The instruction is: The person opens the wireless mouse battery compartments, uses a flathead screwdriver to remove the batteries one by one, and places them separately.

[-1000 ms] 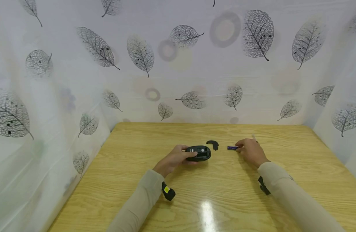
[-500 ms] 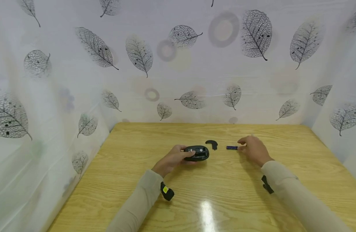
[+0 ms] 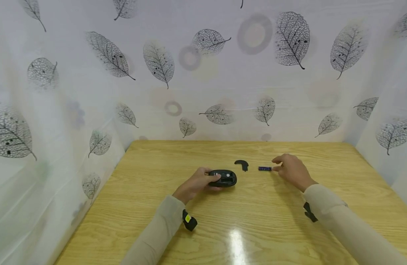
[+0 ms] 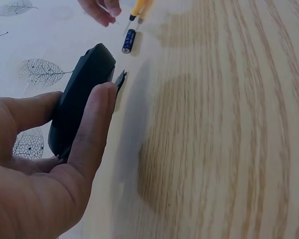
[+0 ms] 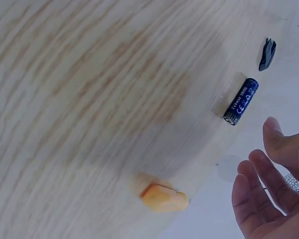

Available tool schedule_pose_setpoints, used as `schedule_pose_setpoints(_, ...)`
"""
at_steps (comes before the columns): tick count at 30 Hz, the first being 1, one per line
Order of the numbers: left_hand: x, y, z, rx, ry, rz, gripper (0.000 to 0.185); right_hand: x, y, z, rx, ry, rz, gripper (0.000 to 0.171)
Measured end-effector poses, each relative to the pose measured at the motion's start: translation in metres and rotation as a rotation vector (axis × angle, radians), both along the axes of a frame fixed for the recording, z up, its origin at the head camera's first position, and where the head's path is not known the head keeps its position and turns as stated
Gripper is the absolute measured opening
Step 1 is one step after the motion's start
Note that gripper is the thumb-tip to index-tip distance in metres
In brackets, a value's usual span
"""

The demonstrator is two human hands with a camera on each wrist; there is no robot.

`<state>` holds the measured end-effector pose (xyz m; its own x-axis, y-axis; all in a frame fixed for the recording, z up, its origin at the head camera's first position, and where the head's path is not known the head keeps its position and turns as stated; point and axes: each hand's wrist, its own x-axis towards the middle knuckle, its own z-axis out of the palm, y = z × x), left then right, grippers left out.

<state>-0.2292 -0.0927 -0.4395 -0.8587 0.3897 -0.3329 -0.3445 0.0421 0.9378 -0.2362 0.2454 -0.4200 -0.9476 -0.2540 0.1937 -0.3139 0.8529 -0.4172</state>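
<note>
Left hand: the left hand [image 3: 197, 183] curls round the black mouse [image 3: 223, 178], thumb along one side and fingers behind the other, holding it underside up on the wooden table [image 3: 256, 228].
Mouse: it sits near the table's middle; in the left wrist view it stands on edge between thumb and fingers.
Right hand: the right hand [image 3: 291, 170] hovers just beside the battery [image 3: 265, 168], fingers loosely spread and holding nothing; a small gap separates fingertips and battery.
Battery: dark blue, lying flat on the table, between the right hand and the black cover piece [image 3: 242, 164].
Cover piece: a small curved black part lying apart from the mouse, just behind it.
Orange object: an orange-yellow object [image 5: 164, 198] lies near the right hand's fingers; what it is cannot be told.
Hidden: the mouse's open compartment is too small to read in the head view; the left palm covers its near end.
</note>
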Motion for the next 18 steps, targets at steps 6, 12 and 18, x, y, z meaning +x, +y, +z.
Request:
schedule_pose_setpoints(6, 0.0006, -0.0003, -0.0049, -0.139, 0.033, 0.039, 0.044, 0.0036, 0.0001, 0.0014, -0.009, 0.003, 0.012, 0.028)
schedule_pose_setpoints(12, 0.0016, 0.0003, -0.0070, -0.206, 0.044, 0.081, 0.045, 0.0059, -0.0003, 0.0020, -0.011, -0.002, 0.015, 0.028)
schedule_pose_setpoints(18, 0.0026, 0.0008, -0.0062, -0.222, 0.061, 0.080, 0.044, 0.0071, 0.0008, 0.0018, -0.016, 0.008, 0.019, 0.028)
